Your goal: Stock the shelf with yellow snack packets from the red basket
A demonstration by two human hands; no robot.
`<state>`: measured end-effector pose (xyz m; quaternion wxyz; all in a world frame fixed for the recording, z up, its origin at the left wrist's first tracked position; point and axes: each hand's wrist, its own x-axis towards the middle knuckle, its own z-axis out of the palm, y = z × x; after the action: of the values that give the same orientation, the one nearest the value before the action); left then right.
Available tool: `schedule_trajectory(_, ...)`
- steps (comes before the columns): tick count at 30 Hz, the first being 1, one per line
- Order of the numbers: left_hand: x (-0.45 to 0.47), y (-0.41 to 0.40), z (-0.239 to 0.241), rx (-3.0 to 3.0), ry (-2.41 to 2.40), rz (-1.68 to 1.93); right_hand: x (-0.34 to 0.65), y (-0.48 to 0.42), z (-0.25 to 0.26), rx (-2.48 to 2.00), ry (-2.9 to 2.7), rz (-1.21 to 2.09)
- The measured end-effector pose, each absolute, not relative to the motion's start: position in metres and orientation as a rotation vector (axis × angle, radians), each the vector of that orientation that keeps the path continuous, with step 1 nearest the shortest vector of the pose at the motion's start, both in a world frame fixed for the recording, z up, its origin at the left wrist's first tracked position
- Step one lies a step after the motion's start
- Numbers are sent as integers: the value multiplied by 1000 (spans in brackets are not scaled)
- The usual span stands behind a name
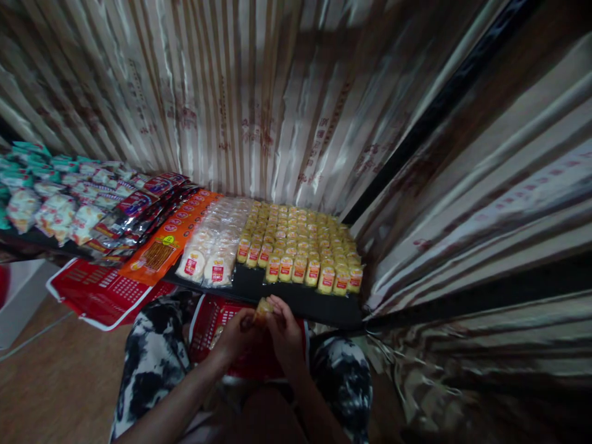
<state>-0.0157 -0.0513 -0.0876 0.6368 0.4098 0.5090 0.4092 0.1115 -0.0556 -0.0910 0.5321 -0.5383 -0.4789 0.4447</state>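
Both of my hands meet above a red basket (200,333) between my knees. Together they grip a small yellow snack packet (264,306), which looks like those laid out on the shelf. My left hand (241,336) has its fingers curled round the packet's lower left side. At its right side my right hand (283,330) pinches it. Just beyond, rows of yellow snack packets (300,246) with red labels stand on the black shelf (287,302). To their left lie clear packs of round white wafers (206,259).
An orange snack bag (160,253), dark glossy packets (134,213) and white-and-green packets (60,197) line the shelf's left. A second red basket (102,293) is on the floor at left. Pleated printed sheeting (259,105) hangs behind; a black post (416,135) rises at right.
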Motion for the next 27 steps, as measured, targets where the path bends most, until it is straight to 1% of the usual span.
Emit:
schedule_trajectory(4,-7,-45,-81,1025,1106,950,119,-51,-89,-1303,-1122,986)
schedule_trajectory(10,-1,-34,-84,1185,1350,1045,125,-43,-87,-1277,-1129,942)
schedule_trajectory(15,-1,-9,-82,1278,1521,1184,120,-34,-80,-1363,-1308,769)
schedule_trajectory(22,1,30,-64,1386,1831,1111,106,-10,-83,-1366,-1528,526)
schedule_trajectory(27,6,40,-63,1313,1851,1085,110,7,-90,-1396,-1555,381)
